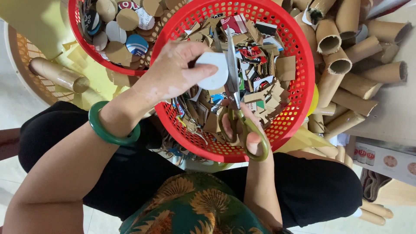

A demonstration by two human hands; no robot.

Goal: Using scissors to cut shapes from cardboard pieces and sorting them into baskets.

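The white cardboard disc (212,70) sits over the middle of the big red basket (303,82), pinched at its left edge by your left hand (173,73); that grip is closed on the disc, thumb on top and the other fingers curled behind it. The right edge of the disc meets the blades of the scissors (236,93), which point away from you and stand nearly together along the rim of the disc. Your right hand (249,130) holds the scissors by their olive-green loops, fingers through them, so that grip is closed around the handles, just above the near rim of the basket.

Under the disc and blades the basket is filled with cardboard scraps (260,73), brown and printed, in small angular pieces. You wear a green bangle (110,130) on your left wrist.

Beyond your left hand, a second red basket (80,39) holds round cut discs (125,26), some plain brown, some printed in blue and white. Left of that lies a woven tray (26,65) with one cardboard tube (58,74) on it. To the right of the big basket a heap of brown cardboard tubes (346,60) is piled, open ends facing you. The big basket rests against your lap, over black trousers (312,186) and a leaf-print top (195,208).
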